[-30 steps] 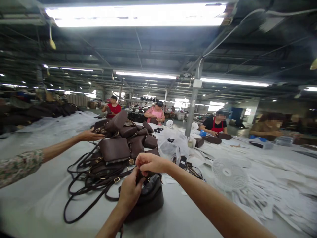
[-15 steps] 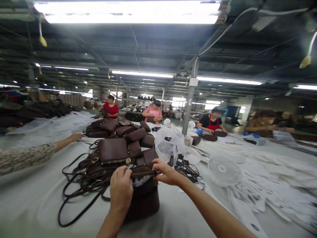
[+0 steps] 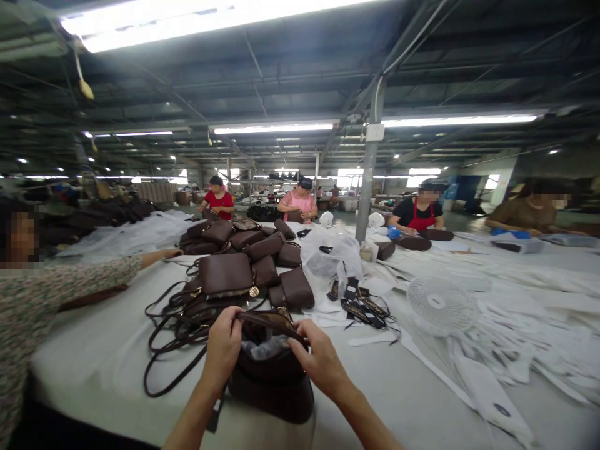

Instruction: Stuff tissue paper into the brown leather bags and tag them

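Observation:
A dark brown handbag [image 3: 276, 390] stands on the table right in front of me, its top spread apart. Pale crumpled stuffing, like plastic or paper, shows inside. My left hand [image 3: 224, 350] grips the left end of its opening, fingers closed on the rim. On the right end, my right hand [image 3: 321, 359] pinches the rim between thumb and fingers. A dark tag [image 3: 215, 409] hangs below my left hand. Just beyond lies a pile of brown handbags [image 3: 225, 274] with long straps and a round gold charm [image 3: 254, 292].
Black tags with cords [image 3: 363, 306] lie right of the pile, near a clear plastic bag [image 3: 330, 256]. A white fan [image 3: 438, 303] and white strips cover the right side. At left, a co-worker's patterned sleeve [image 3: 94, 281] reaches across; a post [image 3: 370, 169] rises behind. Several people work farther back.
The handbag's opening has been spread wider, showing more stuffing. My right hand has come lower, its grip still on the rim. The co-worker at left has leaned farther into view.

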Demonstrator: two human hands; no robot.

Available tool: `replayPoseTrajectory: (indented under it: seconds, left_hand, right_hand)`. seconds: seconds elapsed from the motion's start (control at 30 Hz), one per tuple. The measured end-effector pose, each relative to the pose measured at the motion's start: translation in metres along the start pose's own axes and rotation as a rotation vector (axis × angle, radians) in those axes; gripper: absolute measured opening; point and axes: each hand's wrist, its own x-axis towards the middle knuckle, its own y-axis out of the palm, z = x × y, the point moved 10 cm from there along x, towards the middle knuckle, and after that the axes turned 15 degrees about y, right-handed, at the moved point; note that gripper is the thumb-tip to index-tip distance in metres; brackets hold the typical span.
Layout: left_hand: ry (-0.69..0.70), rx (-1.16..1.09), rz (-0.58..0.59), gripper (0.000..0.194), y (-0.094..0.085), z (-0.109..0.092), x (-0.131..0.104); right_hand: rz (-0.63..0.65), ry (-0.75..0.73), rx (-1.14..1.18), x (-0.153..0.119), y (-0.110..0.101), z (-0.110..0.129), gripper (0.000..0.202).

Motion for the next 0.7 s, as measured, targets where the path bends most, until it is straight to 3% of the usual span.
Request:
replayPoseTrajectory:
  seconds: [0.2, 0.33, 0.53, 0.6, 0.7]
  left_hand:
    - [0.05, -0.136, 0.141, 0.009, 0.009, -0.009, -0.005]
    - [0.125, -0.06, 0.338, 0.005, 0.012, -0.018, -0.008]
    - [0.073, 0.215, 0.368, 0.026, 0.003, 0.0, 0.005]
    - [0.133, 0.227, 0.348, 0.032, 0.002, -0.012, 0.006]
    - [0.356, 0.332, 0.148, 0.03, -0.014, -0.064, -0.004]
  right_hand:
    - [0.134, -0.229, -0.14, -0.011, 0.009, 0.033, 0.018]
    - [0.104, -0.165, -0.18, -0.006, 0.008, 0.031, 0.01]
    - [0.111, -0.029, -0.061, -0.004, 0.008, 0.026, 0.01]
    - [0.137, 0.018, 0.026, -0.002, 0.008, 0.024, 0.013]
    - [0.225, 0.122, 0.175, 0.003, 0.013, 0.017, 0.014]
